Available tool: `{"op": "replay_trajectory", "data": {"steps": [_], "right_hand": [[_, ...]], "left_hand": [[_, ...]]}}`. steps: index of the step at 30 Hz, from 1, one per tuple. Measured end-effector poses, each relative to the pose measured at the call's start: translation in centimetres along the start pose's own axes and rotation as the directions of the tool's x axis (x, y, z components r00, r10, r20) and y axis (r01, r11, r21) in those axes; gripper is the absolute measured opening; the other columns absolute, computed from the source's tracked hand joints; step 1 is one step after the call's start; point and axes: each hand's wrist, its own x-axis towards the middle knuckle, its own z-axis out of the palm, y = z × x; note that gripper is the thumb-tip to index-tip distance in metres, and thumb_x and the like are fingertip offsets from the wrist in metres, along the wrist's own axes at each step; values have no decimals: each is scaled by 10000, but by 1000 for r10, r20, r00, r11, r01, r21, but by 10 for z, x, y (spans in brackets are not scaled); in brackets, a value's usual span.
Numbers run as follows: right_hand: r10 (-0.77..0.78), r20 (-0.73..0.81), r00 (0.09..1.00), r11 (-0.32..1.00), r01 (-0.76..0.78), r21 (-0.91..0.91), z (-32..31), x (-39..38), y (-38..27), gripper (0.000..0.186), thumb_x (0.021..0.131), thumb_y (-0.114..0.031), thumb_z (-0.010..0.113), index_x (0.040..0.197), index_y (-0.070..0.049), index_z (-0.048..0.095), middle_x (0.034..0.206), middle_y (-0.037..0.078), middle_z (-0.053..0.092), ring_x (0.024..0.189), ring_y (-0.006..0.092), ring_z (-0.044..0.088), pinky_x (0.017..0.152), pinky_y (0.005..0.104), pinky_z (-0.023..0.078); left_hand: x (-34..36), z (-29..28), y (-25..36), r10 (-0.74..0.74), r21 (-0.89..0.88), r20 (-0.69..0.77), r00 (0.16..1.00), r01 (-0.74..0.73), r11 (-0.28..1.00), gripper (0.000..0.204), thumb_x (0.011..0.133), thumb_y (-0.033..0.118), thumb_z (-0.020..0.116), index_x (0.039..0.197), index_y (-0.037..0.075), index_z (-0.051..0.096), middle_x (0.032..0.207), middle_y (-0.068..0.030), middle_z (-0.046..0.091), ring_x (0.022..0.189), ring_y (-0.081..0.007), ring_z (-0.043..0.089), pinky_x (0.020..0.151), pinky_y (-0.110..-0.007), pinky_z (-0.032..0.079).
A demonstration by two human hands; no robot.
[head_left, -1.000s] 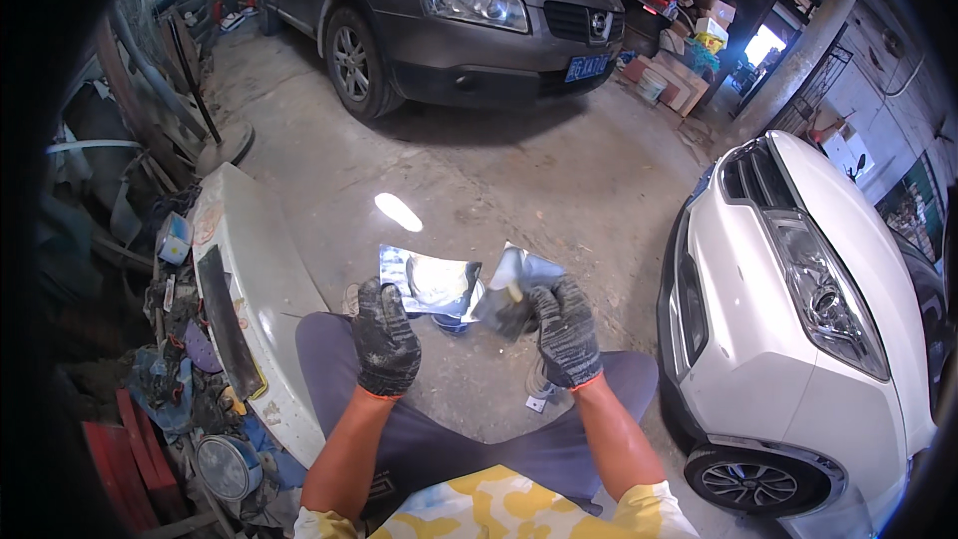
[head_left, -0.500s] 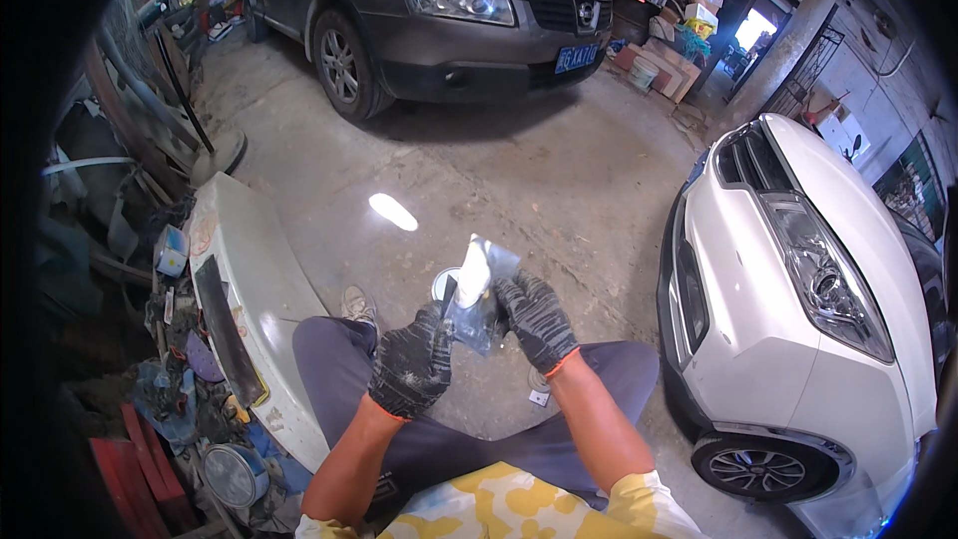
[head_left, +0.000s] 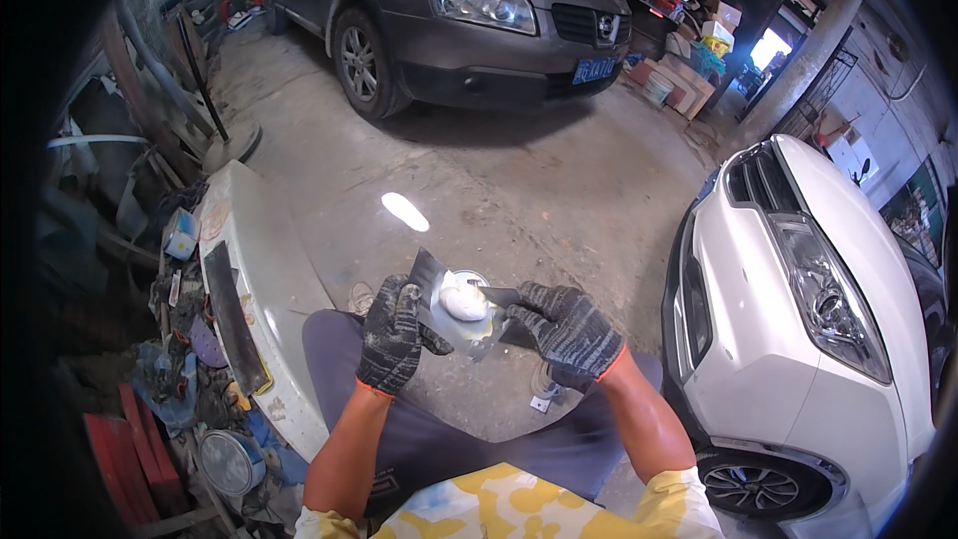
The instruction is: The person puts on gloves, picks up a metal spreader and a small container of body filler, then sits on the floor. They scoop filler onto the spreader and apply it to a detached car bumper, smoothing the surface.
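My left hand (head_left: 391, 334), in a dark grey knit glove with an orange cuff, grips the edge of a thin dark putty spreader plate (head_left: 427, 277). On this plate sits a rounded lump of white putty (head_left: 464, 301), with a little yellow at its side. My right hand (head_left: 571, 327), gloved alike, is closed on a dark flat scraper (head_left: 504, 296) whose blade reaches the putty's right side. Behind the plate, partly hidden, a round tin (head_left: 467, 277) stands on the floor.
A pale bumper-like car panel (head_left: 261, 284) lies along my left, beside piled clutter and a lidded tin (head_left: 232, 461). A white car front (head_left: 768, 309) stands close on my right. Ahead is a grey car (head_left: 469, 30). A bright light patch (head_left: 405, 211) falls on the concrete floor.
The plate has turned face-up, and the white putty now shows as a rounded lump instead of a long streak. My hands have moved apart; the whole view has shifted slightly.
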Motion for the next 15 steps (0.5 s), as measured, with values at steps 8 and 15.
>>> {"op": "replay_trajectory", "data": {"steps": [8, 15], "right_hand": [[-468, -186, 864, 811, 336, -479, 28, -3, -3, 362, 661, 24, 596, 1014, -43, 645, 894, 159, 638, 790, 355, 598, 680, 437, 460], [-446, -187, 875, 821, 317, -474, 40, -1, 1, 350, 655, 25, 613, 1000, -37, 624, 866, 159, 637, 750, 340, 601, 655, 429, 468]], "left_hand": [[5, 9, -24, 496, 760, -22, 868, -308, 572, 226, 899, 68, 492, 1092, -48, 516, 943, -219, 614, 702, -318, 605, 594, -415, 479], [7, 0, -45, 614, 867, 282, 737, -470, 166, 392, 780, -2, 602, 1142, -106, 494, 1073, -292, 569, 724, -349, 597, 590, -416, 478]]}}
